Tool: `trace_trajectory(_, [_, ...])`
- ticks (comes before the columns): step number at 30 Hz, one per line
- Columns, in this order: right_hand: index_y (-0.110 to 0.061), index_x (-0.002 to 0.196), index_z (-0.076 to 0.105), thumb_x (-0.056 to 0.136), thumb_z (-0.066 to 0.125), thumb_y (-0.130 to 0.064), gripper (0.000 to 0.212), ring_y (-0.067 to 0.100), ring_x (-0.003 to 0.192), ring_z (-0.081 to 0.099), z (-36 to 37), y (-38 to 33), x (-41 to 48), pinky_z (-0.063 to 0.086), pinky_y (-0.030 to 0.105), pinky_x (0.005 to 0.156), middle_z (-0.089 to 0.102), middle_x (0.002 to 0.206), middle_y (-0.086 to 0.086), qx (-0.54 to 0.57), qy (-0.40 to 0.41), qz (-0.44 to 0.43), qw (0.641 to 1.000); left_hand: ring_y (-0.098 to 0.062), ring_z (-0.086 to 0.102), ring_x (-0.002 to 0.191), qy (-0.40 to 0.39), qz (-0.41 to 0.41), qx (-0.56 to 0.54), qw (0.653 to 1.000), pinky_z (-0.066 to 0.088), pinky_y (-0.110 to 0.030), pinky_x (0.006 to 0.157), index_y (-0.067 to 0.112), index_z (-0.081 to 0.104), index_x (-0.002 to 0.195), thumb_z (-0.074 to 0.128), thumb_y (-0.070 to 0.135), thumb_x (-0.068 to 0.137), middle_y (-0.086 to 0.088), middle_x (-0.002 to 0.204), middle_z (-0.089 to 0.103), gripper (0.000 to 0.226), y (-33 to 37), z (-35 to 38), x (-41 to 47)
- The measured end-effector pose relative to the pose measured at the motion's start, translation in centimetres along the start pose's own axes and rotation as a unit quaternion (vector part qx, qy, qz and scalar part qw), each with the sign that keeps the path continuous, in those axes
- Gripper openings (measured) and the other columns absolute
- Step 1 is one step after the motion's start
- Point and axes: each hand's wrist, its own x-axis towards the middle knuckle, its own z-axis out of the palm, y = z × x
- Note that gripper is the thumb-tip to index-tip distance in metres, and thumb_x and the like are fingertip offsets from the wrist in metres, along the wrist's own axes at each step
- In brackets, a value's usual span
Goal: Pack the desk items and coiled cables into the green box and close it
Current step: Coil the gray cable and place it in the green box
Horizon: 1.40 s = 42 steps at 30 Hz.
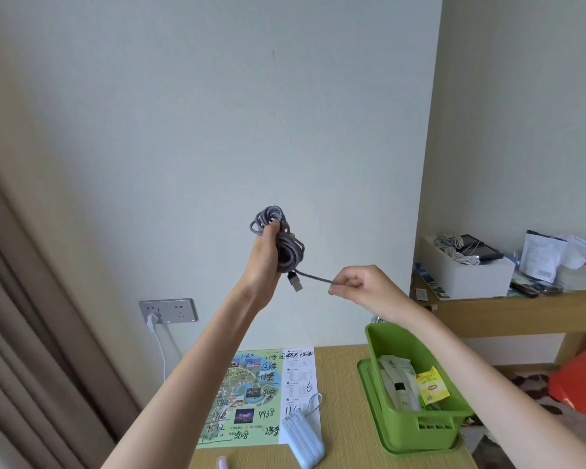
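My left hand (263, 257) is raised in front of the wall and grips a coil of grey braided cable (286, 247); a USB plug (295, 282) dangles below the coil. My right hand (362, 286) pinches the cable's loose end, pulled out to the right of the coil. Below on the desk stands the green box (403, 424), open, sitting on its green lid (369, 401). Inside it are a yellow tea sachet (432, 385), a small white bottle (403, 396) and paper packets.
A light blue power bank (303, 436) with a short cable lies on a printed map sheet (251, 394) on the wooden desk (342, 401). A wall socket (167, 311) with a white plug is at left. A shelf at right holds a white box (467, 270) with cables.
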Motion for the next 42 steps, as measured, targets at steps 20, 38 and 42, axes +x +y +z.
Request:
trace_trajectory(20, [-0.019,0.071,0.071,0.076,0.081,-0.022,0.012,0.007,0.072,0.064,-4.7,-5.2,1.8,0.050,0.033,0.073,0.073,0.074,-0.007,-0.085,-0.022,-0.088,0.992,-0.008,0.049,0.071,-0.374,-0.030,0.396,0.838,0.041,-0.027,0.074,0.021,0.047,0.096,0.040,0.042,0.102,0.001,0.083,0.050,0.023,-0.3,0.9,-4.2])
trace_trajectory(38, [-0.015,0.073,0.066,0.085,0.071,-0.023,0.015,0.006,0.049,0.051,-4.0,-4.5,1.9,0.039,0.014,0.044,0.060,0.060,-0.001,0.123,-0.047,0.014,0.991,-0.013,0.050,0.061,-0.310,0.045,0.354,0.881,0.041,-0.023,0.058,0.003,0.046,0.090,0.081,0.013,0.076,-0.007,0.075,0.055,0.040,0.2,0.6,-3.3])
trace_trajectory(42, [-0.016,0.062,0.063,0.092,0.058,-0.004,0.033,0.009,0.042,0.036,-3.1,-2.9,1.7,0.028,0.019,0.041,0.050,0.054,0.002,0.149,-0.008,0.021,0.989,-0.008,0.044,0.047,-0.238,0.076,0.306,0.919,0.031,-0.016,0.043,0.011,0.042,0.094,0.079,0.019,0.079,-0.004,0.064,0.059,0.040,1.4,0.8,-3.3])
